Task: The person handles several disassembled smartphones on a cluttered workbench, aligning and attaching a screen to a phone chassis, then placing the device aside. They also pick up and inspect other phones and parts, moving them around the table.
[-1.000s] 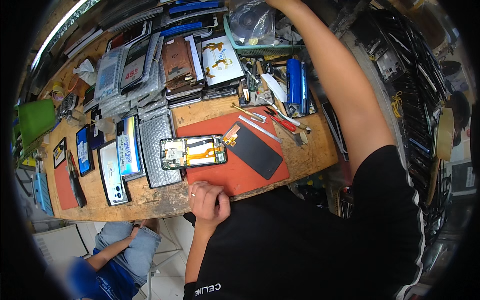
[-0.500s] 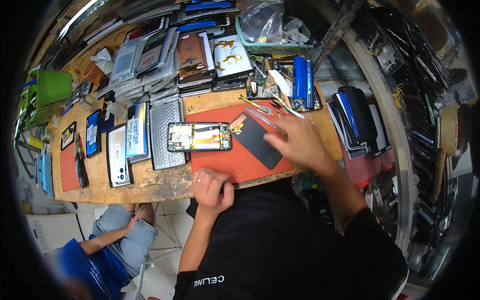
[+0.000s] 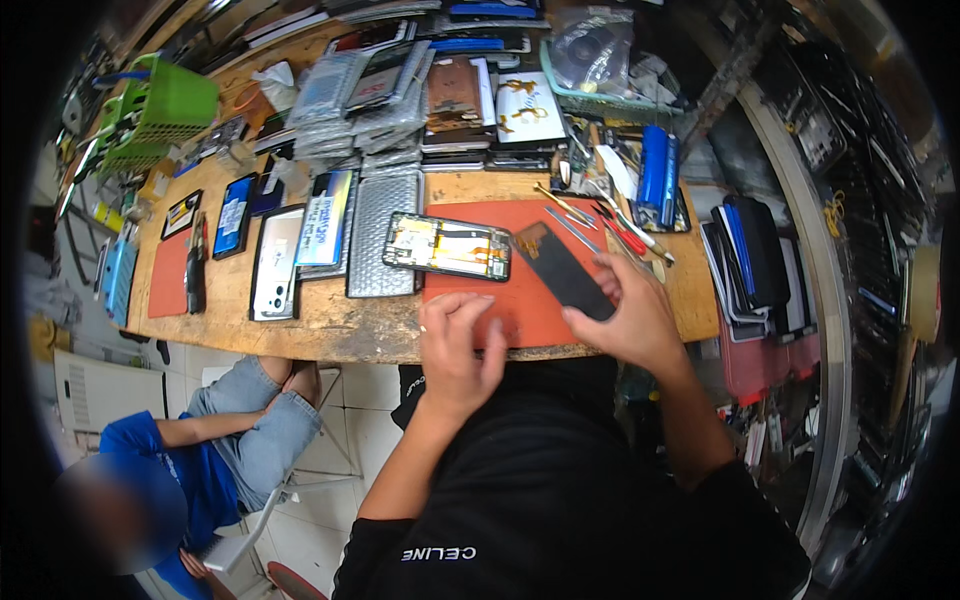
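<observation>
My right hand [image 3: 630, 320] grips a dark flat phone panel [image 3: 555, 265] by its edges, with a gold flex cable at its upper end. Beside it an opened phone [image 3: 445, 245] lies face up, showing circuit boards, an orange flex cable and a pale battery area, on a red mat [image 3: 530, 330]. My left hand [image 3: 460, 355] is raised just below that phone, fingers loosely curved apart with nothing in them. Tools [image 3: 625, 230], including red-handled ones and thin metal sticks, lie behind the panel.
Phones [image 3: 275, 265] and a bubble-wrap sleeve [image 3: 380, 240] lie left. Wrapped stacks [image 3: 330, 110], a green basket [image 3: 170, 105] and a blue tray [image 3: 615, 100] stand behind. A person [image 3: 190, 450] in blue sits at lower left. Folded cases [image 3: 755, 260] sit right.
My right hand has come down from the upper right and now grips the dark panel. My left hand has lifted from the table's edge, its fingers loosening.
</observation>
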